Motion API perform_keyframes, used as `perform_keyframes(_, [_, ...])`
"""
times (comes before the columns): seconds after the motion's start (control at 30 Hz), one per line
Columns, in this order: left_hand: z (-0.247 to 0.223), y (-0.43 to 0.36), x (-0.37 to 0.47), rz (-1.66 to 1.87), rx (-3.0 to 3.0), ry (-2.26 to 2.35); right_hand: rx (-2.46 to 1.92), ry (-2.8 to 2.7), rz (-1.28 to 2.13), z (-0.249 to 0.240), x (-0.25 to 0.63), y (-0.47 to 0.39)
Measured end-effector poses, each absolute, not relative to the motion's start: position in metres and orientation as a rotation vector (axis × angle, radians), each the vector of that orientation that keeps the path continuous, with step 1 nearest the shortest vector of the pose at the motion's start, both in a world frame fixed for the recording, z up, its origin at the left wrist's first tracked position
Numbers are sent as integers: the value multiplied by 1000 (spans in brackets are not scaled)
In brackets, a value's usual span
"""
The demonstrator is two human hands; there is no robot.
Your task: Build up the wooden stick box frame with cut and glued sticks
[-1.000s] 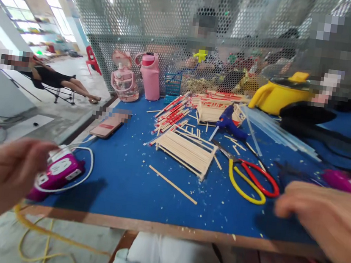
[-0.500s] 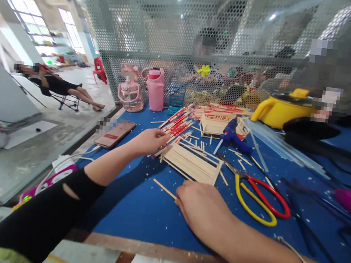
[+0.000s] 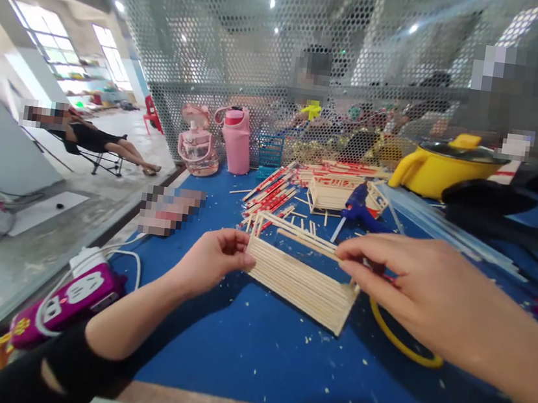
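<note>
My left hand (image 3: 219,257) pinches the left end of a small frame of pale wooden sticks (image 3: 296,280), which is tilted up off the blue tabletop, its slatted side facing me. Between the thumb and fingers of my right hand (image 3: 398,269) is a single wooden stick (image 3: 306,242), held above the frame's open side. That hand hides part of the frame's right end. Under it, the scissors show only a yellow handle loop (image 3: 408,343). Just behind the frame lies a blue glue gun (image 3: 361,206).
Red-marked stick bundles (image 3: 273,192) and another stick frame (image 3: 331,196) lie farther back. Along the mesh screen (image 3: 230,40) stand a pink bottle (image 3: 237,142), a clear pink jug (image 3: 200,144) and a yellow pot (image 3: 449,171). Clear glue sticks (image 3: 452,227) lie right; a purple power bank (image 3: 73,302) sits left.
My right hand has lifted the loose stick from the tabletop up to the frame. My left hand has taken hold of the frame's left end, and the frame is now raised and tilted.
</note>
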State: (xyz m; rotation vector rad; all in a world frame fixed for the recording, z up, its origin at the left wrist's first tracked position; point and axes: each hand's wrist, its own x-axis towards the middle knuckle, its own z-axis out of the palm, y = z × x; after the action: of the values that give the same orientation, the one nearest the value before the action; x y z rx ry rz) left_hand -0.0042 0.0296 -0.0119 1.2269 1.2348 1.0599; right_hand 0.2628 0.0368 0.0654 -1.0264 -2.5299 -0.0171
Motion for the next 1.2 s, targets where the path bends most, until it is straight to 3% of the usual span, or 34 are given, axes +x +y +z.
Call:
perform_keyframes(0.17, [-20, 14, 9, 1159, 1188, 1228, -883, -2440, -479, 41, 249, 28])
perform_keyframes(0.3, [-20, 14, 10, 1164, 1237, 1309, -910, -2422, -661, 31, 245, 22])
perform_keyframes(1.2, [-18, 10, 10, 1151, 1314, 1373, -873, -2400, -607, 18, 233, 23])
